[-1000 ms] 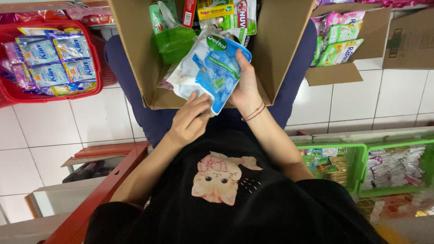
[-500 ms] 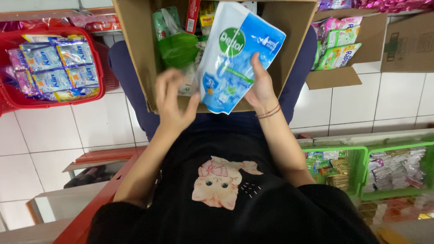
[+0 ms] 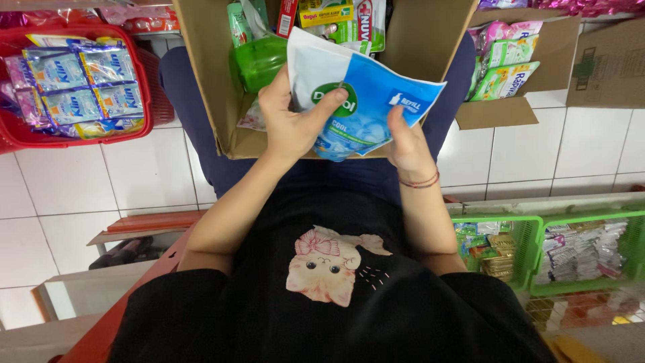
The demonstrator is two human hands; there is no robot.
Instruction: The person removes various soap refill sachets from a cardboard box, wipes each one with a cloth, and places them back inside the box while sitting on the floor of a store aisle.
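Pouch [image 3: 366, 101] sits pinched between both your hands, over the open box [image 3: 208, 81] on your lap. Your left hand [image 3: 292, 121] clamps its left edge, thumb across the front; your right hand [image 3: 403, 138] pinches the lower right edge. You look mid-inspection (or sorting); next calls for a steady two-handed grip. It's a soft blue-and-white refill bag, slightly creased, tilted.
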